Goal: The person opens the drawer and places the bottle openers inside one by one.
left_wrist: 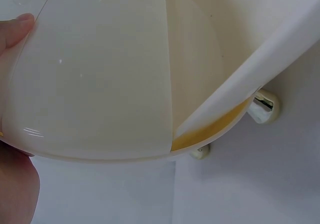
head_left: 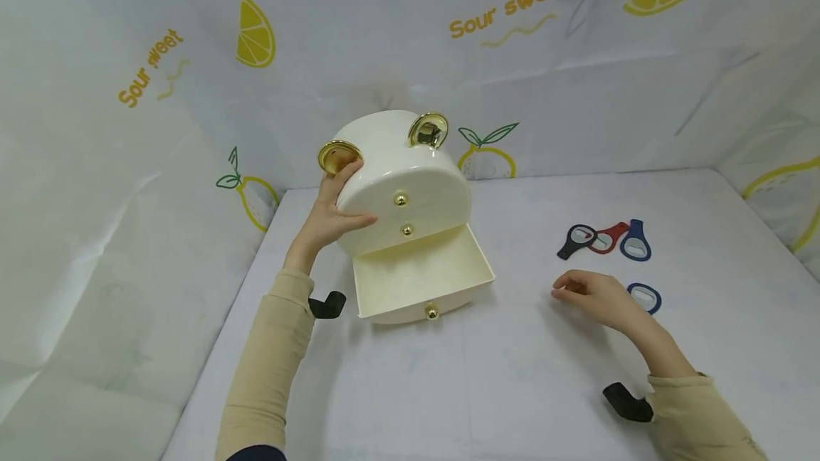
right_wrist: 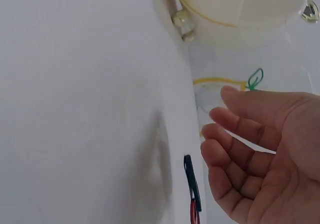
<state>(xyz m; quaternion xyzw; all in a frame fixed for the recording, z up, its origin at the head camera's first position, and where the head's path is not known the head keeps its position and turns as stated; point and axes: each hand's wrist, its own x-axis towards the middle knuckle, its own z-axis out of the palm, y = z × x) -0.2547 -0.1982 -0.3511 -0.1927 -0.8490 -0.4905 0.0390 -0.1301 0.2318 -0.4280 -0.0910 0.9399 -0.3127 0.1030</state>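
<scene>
A cream-white drawer box (head_left: 391, 151) with gold ear-shaped pieces and gold knobs stands tilted back on the table. Its bottom drawer (head_left: 416, 272) is pulled out, and nothing lies inside. My left hand (head_left: 329, 215) grips the box's left side, thumb on the front face and fingers by the left ear (head_left: 338, 154). In the left wrist view that thumb (left_wrist: 20, 30) lies across the seam between drawer fronts. My right hand (head_left: 598, 297) hovers above the table, fingers loosely curled around nothing. Just beyond it lies a blue bottle opener (head_left: 643, 297), its handle hidden by the hand.
Farther back on the right lie a black bottle opener (head_left: 581, 235), a red one (head_left: 616, 232) partly under it, and a blue one (head_left: 635, 244) beside them. Lemon-printed white cloth (head_left: 384, 34) hangs behind the table (head_left: 512, 368) and along its sides.
</scene>
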